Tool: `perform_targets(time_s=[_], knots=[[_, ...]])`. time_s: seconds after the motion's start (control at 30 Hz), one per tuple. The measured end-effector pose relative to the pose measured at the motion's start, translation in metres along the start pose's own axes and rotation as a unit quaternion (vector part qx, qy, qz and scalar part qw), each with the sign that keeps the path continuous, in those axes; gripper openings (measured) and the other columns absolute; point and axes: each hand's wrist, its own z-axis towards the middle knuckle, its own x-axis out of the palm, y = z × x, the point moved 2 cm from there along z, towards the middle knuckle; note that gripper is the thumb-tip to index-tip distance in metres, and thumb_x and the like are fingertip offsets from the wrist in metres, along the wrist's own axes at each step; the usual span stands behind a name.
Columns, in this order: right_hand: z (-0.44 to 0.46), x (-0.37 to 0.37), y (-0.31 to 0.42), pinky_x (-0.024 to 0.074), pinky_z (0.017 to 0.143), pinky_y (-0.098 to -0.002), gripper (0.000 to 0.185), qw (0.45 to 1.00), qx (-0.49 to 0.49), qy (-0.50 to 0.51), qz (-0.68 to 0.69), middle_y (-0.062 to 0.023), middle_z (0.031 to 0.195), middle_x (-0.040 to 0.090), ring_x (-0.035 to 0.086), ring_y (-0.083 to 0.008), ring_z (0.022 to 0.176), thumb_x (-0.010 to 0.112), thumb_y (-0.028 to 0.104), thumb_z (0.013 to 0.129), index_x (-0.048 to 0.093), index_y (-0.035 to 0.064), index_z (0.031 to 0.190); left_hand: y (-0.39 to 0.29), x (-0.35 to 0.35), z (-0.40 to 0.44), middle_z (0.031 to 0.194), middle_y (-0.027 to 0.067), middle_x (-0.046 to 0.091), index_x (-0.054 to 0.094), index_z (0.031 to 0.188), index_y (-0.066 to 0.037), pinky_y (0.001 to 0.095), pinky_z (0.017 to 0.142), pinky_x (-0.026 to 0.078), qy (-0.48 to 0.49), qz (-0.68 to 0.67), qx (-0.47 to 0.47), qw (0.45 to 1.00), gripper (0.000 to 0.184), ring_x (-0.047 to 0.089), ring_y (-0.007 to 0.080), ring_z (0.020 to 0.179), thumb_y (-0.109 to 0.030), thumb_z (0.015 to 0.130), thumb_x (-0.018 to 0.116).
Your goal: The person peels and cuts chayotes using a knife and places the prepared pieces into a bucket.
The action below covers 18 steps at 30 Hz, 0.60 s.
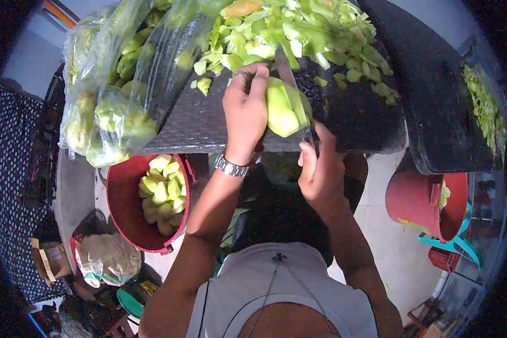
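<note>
My left hand (245,110), with a metal watch on its wrist, grips a pale green peeled chayote (281,111) from its left side, over the near edge of the black woven tabletop (200,121). In my right hand (322,169) is a knife (284,67), its handle mostly hidden by my fingers. The long blade points away from me and lies along the chayote's right side, touching it. How deep the edge sits in the flesh I cannot tell. Beyond my hands spreads a heap of green peelings (304,34).
A clear plastic bag (110,101) of unpeeled chayotes hangs over the table's left edge. Below it stands a red bucket (114,205) with peeled pieces. Another red bucket (414,200) is at right, by a turquoise stool (462,245). More peelings (481,104) lie on a dark surface, far right.
</note>
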Motion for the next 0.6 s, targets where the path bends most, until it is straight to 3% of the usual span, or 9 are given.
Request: perform_targets(time_s=[0.07,0.1,0.2,0.23,0.33,0.37,0.47,0.5,0.6], knots=[[-0.002,0.002,-0.001,0.0498,0.058,-0.0382,0.030,1.000,0.003,-0.002,-0.020,-0.0145,0.074,0.060,0.063,-0.0280,0.063,0.048,0.006,0.102,0.045,-0.0010,0.131,0.000,-0.002,0.005,0.090,0.0144,0.071,0.070,0.102,0.002,0.0302,0.078,0.049,0.027,0.101,0.059,0.993,0.025,0.063,0.0143,0.084,-0.021,0.100,0.059],[-0.004,0.002,0.000,0.0496,0.058,-0.0395,0.027,1.000,0.004,-0.006,-0.029,-0.0164,0.075,0.060,0.065,-0.0320,0.064,0.049,0.006,0.102,0.045,-0.0009,0.129,-0.003,0.000,0.008,0.092,0.0200,0.071,0.070,0.100,0.003,0.0333,0.079,0.050,0.083,0.092,0.039,0.992,0.026,0.067,0.0220,0.087,-0.020,0.100,0.058],[-0.009,-0.001,0.001,0.0486,0.059,-0.0451,0.016,0.997,0.018,0.010,-0.077,-0.0230,0.078,0.060,0.064,-0.0464,0.073,0.050,0.006,0.102,0.046,-0.0009,0.116,0.008,0.007,0.019,0.092,0.0215,0.070,0.070,0.099,0.003,0.0372,0.080,0.050,0.186,0.112,0.104,0.971,0.026,0.068,0.0317,0.088,-0.019,0.099,0.056],[-0.010,-0.001,0.000,0.0490,0.057,-0.0471,0.017,0.997,0.016,0.015,-0.081,-0.0233,0.076,0.061,0.065,-0.0460,0.071,0.053,0.009,0.101,0.047,-0.0003,0.114,0.005,0.005,0.018,0.092,0.0219,0.069,0.068,0.099,0.005,0.0393,0.082,0.049,0.199,0.131,0.091,0.967,0.025,0.065,0.0361,0.088,-0.016,0.099,0.053],[-0.008,-0.001,0.003,0.0488,0.056,-0.0517,0.018,0.995,0.032,0.035,-0.087,-0.0246,0.075,0.061,0.065,-0.0477,0.072,0.058,0.013,0.100,0.047,0.0009,0.109,0.016,0.000,0.024,0.102,0.0176,0.070,0.069,0.103,0.000,0.0381,0.083,0.051,0.206,0.196,0.273,0.919,0.037,0.067,0.0344,0.090,-0.022,0.106,0.039],[-0.008,-0.001,0.010,0.0477,0.059,-0.0523,0.015,0.993,0.056,0.048,-0.087,-0.0253,0.077,0.060,0.063,-0.0501,0.078,0.055,0.011,0.101,0.045,0.0011,0.106,0.024,-0.002,0.021,0.104,0.0183,0.069,0.068,0.106,0.000,0.0386,0.086,0.051,0.218,0.169,0.197,0.941,0.037,0.066,0.0346,0.093,-0.019,0.106,0.036],[-0.009,0.002,0.017,0.0462,0.059,-0.0526,0.015,0.989,0.074,0.047,-0.121,-0.0264,0.080,0.059,0.060,-0.0539,0.082,0.054,0.011,0.101,0.043,0.0015,0.105,0.021,-0.001,0.018,0.103,0.0186,0.069,0.067,0.106,0.000,0.0388,0.089,0.050,0.196,0.170,0.193,0.946,0.037,0.066,0.0343,0.095,-0.019,0.106,0.036],[-0.009,0.002,0.018,0.0460,0.059,-0.0525,0.016,0.987,0.072,0.040,-0.141,-0.0266,0.081,0.059,0.059,-0.0546,0.082,0.054,0.012,0.101,0.043,0.0017,0.106,0.014,-0.002,0.017,0.104,0.0184,0.069,0.066,0.108,0.001,0.0390,0.091,0.049,0.209,0.183,0.125,0.953,0.034,0.065,0.0355,0.097,-0.016,0.104,0.037],[0.001,-0.013,0.025,0.0447,0.052,-0.0457,0.019,0.973,0.141,0.110,-0.144,-0.0203,0.073,0.059,0.061,-0.0453,0.064,0.050,0.020,0.105,0.046,0.0022,0.107,0.024,-0.001,0.018,0.094,0.0195,0.064,0.063,0.095,0.004,0.0406,0.087,0.047,0.184,0.106,0.223,0.951,0.024,0.060,0.0370,0.093,-0.015,0.099,0.049]])
